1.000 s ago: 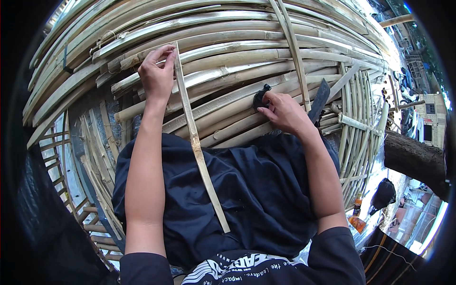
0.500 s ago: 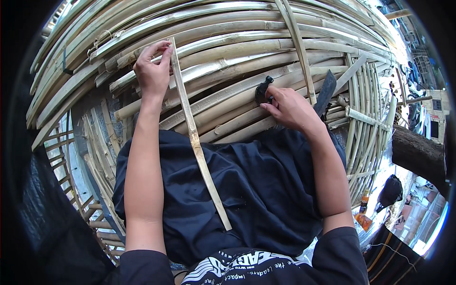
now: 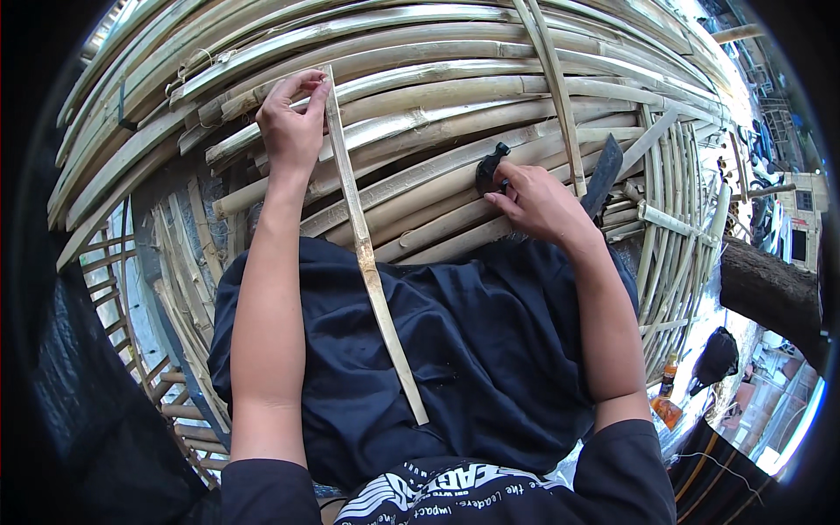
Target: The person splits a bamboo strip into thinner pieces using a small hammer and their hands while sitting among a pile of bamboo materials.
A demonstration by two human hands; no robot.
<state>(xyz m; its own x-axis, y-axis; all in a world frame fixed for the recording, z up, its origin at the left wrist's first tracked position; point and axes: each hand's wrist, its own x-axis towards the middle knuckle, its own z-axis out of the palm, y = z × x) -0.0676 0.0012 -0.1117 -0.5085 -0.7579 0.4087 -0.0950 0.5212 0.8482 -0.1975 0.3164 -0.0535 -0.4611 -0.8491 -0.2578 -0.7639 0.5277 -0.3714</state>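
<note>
A long split bamboo strip (image 3: 361,229) stands out from my left hand (image 3: 293,118), pinched near its far end between thumb and fingers. Its lower part lies across the dark cloth (image 3: 490,350) over my lap, and a rough, brownish node shows around its middle. On the right, my right hand (image 3: 534,199) is closed around the black handle (image 3: 492,168) of a large knife. The knife's dark, broad blade (image 3: 604,175) emerges beyond the wrist, pointing away to the upper right. The blade and the strip are well apart.
Many long split bamboo poles (image 3: 437,74) lie stacked in front of me, with one strip (image 3: 556,96) crossing them. A bamboo lattice (image 3: 669,210) stands to the right, near a dark log (image 3: 770,289). A bottle (image 3: 668,385) and a black bag (image 3: 715,359) sit lower right.
My left hand and the far end of the strip have shifted slightly to the right. My right hand keeps its grip on the knife, almost unmoved.
</note>
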